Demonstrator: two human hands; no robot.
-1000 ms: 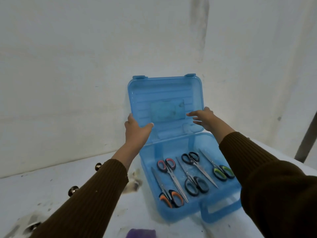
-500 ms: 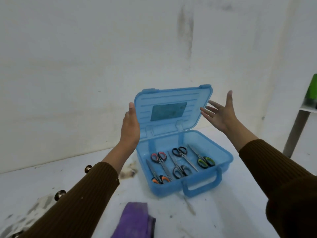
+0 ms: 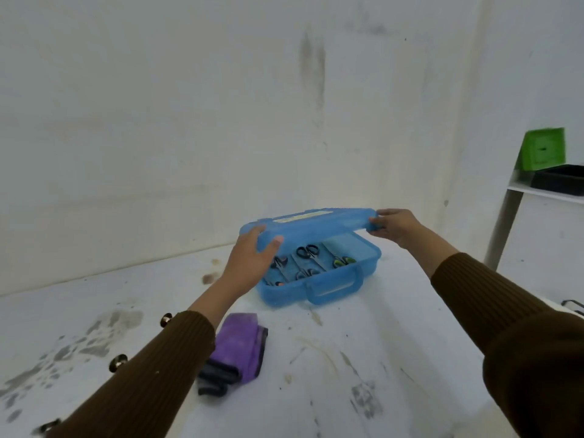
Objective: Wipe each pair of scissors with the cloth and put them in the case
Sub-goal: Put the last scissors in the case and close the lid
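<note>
A translucent blue case (image 3: 286, 294) with a front handle sits on the white table. Its lid (image 3: 316, 224) is tilted far down, leaving a gap at the front. My left hand (image 3: 249, 260) grips the lid's left front corner, thumb under the edge. My right hand (image 3: 393, 226) grips the lid's right corner. Several pairs of scissors lie in the case, among them a black-handled pair (image 3: 307, 250) and a green-handled pair (image 3: 343, 262); the left ones are partly hidden by my left hand. A folded purple cloth (image 3: 241, 346) lies on the table in front of the case.
The stained white table (image 3: 347, 374) meets a white wall behind the case. At the right a white shelf (image 3: 543, 191) on a post carries a green box (image 3: 542, 150) and a black tray (image 3: 559, 180). Small metal studs (image 3: 117, 363) sit on the table at the left.
The lid stood upright before and now tilts far down over the case. Both hands, open beside the lid half a second ago, now grip its corners. The view has pulled back.
</note>
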